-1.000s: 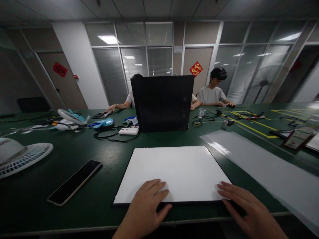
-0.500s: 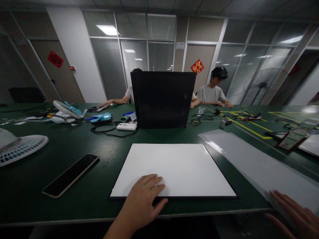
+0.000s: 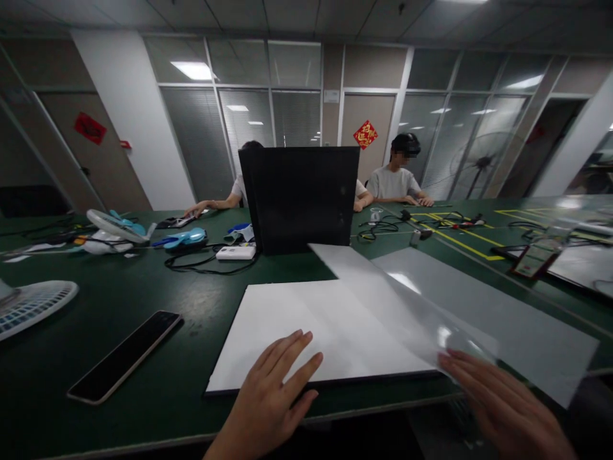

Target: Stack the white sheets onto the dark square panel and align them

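Note:
A white rectangular panel (image 3: 292, 326) with a dark rim lies flat near the front edge of the green table (image 3: 143, 300). My left hand (image 3: 272, 393) rests flat on the panel's near edge, fingers spread. My right hand (image 3: 502, 406) holds the near end of a clear translucent sheet (image 3: 383, 300), lifted and slanting across the panel's right side toward the black upright case. A stack of similar sheets (image 3: 483, 313) lies flat on the table to the right.
A black upright case (image 3: 299, 198) stands behind the panel. A phone (image 3: 125, 354) lies at left, a fan grille (image 3: 29, 303) further left, a white power bank (image 3: 234, 253) with cables behind. Two people sit across the table.
My right hand left the panel's corner, went to the sheets at the right, and now carries one clear sheet up and over the panel. My left hand stayed on the panel.

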A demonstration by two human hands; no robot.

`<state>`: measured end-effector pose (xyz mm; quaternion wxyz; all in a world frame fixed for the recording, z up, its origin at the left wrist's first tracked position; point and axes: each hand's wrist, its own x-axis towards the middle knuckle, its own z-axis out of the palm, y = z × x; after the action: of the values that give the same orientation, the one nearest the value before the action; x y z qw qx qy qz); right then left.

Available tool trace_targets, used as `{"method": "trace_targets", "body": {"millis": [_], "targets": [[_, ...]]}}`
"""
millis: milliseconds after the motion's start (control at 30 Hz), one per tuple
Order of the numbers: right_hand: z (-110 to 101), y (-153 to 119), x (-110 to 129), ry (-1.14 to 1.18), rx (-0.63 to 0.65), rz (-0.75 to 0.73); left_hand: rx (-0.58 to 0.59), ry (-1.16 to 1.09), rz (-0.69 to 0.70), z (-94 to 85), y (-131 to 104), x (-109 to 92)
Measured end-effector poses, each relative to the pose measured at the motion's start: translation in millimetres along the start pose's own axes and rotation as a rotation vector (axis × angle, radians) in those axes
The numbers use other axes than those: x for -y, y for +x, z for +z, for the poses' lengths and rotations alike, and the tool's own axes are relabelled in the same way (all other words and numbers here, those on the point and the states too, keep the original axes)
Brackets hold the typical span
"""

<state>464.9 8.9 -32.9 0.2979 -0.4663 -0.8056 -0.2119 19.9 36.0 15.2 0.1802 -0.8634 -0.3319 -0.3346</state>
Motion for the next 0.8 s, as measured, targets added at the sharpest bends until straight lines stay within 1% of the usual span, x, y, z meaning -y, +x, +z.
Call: {"method": "trace_targets", "body": {"millis": [67, 100, 200, 267, 333, 433, 567, 633, 700, 800], "targets": [[13.8, 24.0, 12.9, -0.036, 0.018, -0.099, -0.053, 0.027, 0.007, -1.0, 1.4, -0.8], [21.5, 33.3, 17.7, -0.051, 0.022, -0.109, -0.063, 0.029, 0.004, -0.8, 1.8, -0.6], [43.7, 47.7, 24.6, -0.017, 0.052, -0.006, -0.014, -0.022, -0.022, 3.6, 0.9, 2.2], [54.6, 49.1, 24.0, 0.041, 0.101, 0.05, 0.035, -0.076, -0.065, 8.5, -1.4, 4.9], [60.4, 47.5, 21.7, 0.081, 0.135, 0.067, 0.072, -0.116, -0.108, 12.9, -4.1, 7.3], [60.7, 43.8, 19.0, 0.089, 0.154, 0.072, 0.104, -0.148, -0.129, 16.2, -6.7, 9.2], [52.2, 39.8, 18.2, 0.097, 0.215, 0.06, 0.129, -0.173, -0.101, 15.5, -7.1, 8.9], [47.0, 36.6, 12.7, 0.094, 0.245, 0.044, 0.13, -0.179, -0.091, 14.7, -7.2, 8.2], [42.6, 28.0, -2.1, 0.062, 0.237, 0.066, 0.126, -0.183, -0.089, 13.9, -7.2, 7.6], [38.5, -2.3, -43.3, -0.068, 0.168, 0.176, 0.127, -0.187, -0.079, 12.4, -6.9, 7.4]]}}
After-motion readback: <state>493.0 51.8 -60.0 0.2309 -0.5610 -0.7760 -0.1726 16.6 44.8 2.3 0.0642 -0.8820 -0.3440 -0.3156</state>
